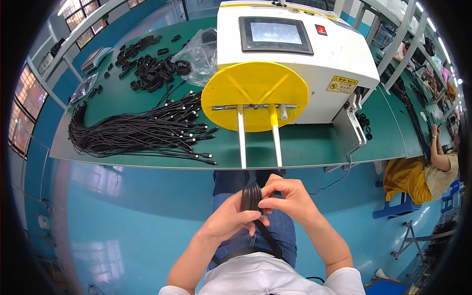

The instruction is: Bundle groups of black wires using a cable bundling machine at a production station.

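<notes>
A coiled black cable (251, 198) is held in front of my lap, just off the table's near edge. My left hand (225, 216) grips the coil from its left side, thumb across the lower part. From the right, my right hand (291, 197) pinches the coil's edge between thumb and fingers; what its fingertips hold besides the cable is too small to tell. Beyond my hands stands a white winding machine (319, 73) with a yellow disc (221, 93). Two prongs, a white one (241, 140) and a yellow-and-white one (275, 132), stick out from the disc toward me with no cable around them.
A bundle of loose black cables (132, 132) lies left on the green table (305, 147). Behind it are a pile of coiled cables (152, 71) and a clear plastic bag (199, 59). A metal bracket (351, 130) stands at the machine's right. Another person (440, 167) sits far right.
</notes>
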A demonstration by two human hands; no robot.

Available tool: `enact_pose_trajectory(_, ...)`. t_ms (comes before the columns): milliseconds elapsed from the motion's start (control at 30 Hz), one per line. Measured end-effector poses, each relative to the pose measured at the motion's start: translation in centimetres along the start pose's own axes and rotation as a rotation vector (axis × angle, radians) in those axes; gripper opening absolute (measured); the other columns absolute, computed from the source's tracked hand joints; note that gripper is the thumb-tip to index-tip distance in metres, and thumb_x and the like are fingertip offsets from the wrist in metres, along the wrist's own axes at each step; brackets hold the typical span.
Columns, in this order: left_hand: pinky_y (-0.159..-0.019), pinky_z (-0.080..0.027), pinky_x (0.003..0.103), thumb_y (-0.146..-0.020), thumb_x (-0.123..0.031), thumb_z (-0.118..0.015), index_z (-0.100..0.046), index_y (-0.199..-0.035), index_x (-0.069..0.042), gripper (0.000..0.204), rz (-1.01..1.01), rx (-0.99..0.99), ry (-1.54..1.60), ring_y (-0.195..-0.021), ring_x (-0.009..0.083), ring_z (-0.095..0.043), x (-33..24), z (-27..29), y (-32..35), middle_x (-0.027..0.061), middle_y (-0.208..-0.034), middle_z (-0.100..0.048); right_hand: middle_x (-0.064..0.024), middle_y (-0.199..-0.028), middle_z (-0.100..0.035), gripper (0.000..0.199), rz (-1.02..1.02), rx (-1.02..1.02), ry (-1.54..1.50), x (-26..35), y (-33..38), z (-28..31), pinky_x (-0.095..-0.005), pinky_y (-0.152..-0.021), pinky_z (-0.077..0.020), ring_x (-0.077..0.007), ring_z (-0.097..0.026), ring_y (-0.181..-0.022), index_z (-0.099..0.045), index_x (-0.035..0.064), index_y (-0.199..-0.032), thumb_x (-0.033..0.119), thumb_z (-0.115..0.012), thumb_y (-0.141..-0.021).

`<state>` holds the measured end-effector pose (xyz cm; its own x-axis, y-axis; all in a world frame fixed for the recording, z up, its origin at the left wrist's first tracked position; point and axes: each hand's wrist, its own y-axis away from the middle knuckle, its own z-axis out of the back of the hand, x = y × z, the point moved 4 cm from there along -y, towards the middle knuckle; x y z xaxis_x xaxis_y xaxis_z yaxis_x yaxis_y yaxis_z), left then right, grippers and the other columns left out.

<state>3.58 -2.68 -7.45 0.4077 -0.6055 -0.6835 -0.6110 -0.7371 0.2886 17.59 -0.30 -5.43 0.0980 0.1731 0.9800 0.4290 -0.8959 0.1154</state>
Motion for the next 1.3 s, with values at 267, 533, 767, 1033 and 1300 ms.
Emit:
enact_pose_trajectory(267, -0.055, -0.049, 0.026, -0.076, -0.003, -0.063, -0.043, -0.124, 0.003, 0.052, -0.185, -0.142, -0.589, -0.076, 0.0160, -0.061, -0.3, 0.9, 0.1, 0.0073, -0.088, -0.058, -0.0090, -0.093, -0.062, 0.030, 0.081, 0.085, 0.048, -1.1, -1.0, 1.1, -0.0282, -0.070, -0.0495, -0.0179, -0.060, -0.078, -0.060, 0.0025, -0.108, 0.005, -0.067, -0.078)
enact_pose_trajectory(533, -0.071, -0.050, 0.035, -0.074, -0.003, -0.067, -0.041, -0.123, 0.003, 0.055, -0.342, -0.375, -1.374, -0.082, 0.0253, -0.063, -1.1, 0.0, -0.2, 0.0140, -0.091, -0.061, -0.0146, -0.090, -0.056, 0.061, 0.157, 0.025, 1.047, -0.8, -1.1, -3.1, -0.0367, -0.065, -0.0484, -0.0300, -0.057, -0.075, -0.039, -0.0005, -0.130, 0.000, -0.062, -0.074)
enact_pose_trajectory(767, -0.072, -0.051, 0.037, -0.075, -0.002, -0.067, -0.034, -0.133, 0.000, 0.067, -0.369, -0.329, -1.079, -0.086, 0.0268, -0.063, -1.7, 1.0, 0.0, 0.0154, -0.093, -0.060, -0.0166, -0.087, -0.051, 0.061, 0.315, -0.086, 1.098, -0.8, -0.9, -2.0, -0.0417, -0.062, -0.0462, -0.0366, -0.054, -0.074, -0.040, -0.0006, -0.130, -0.010, -0.055, -0.071)
enact_pose_trajectory(1033, -0.077, -0.050, 0.038, -0.080, 0.008, -0.051, -0.029, -0.138, 0.000, 0.062, -0.488, -0.417, -0.873, -0.093, 0.0335, -0.060, 0.1, 1.8, -0.8, 0.0237, -0.108, -0.054, -0.0181, -0.088, -0.054, 0.046, 0.394, -0.204, 0.907, -0.5, -0.6, -2.4, -0.0429, -0.063, -0.0472, -0.0386, -0.056, -0.076, -0.050, -0.0008, -0.116, -0.014, -0.051, -0.071)
enact_pose_trajectory(1300, -0.080, -0.047, 0.043, -0.074, 0.015, -0.042, -0.023, -0.140, 0.003, 0.070, -0.593, -0.350, -1.347, -0.095, 0.0397, -0.056, 0.1, 1.0, -1.3, 0.0263, -0.113, -0.052, -0.0201, -0.091, -0.060, 0.042, 0.224, -0.135, 1.035, -1.6, -0.8, -1.6, -0.0432, -0.068, -0.0493, -0.0387, -0.059, -0.083, -0.054, -0.0018, -0.108, -0.015, -0.050, -0.069)
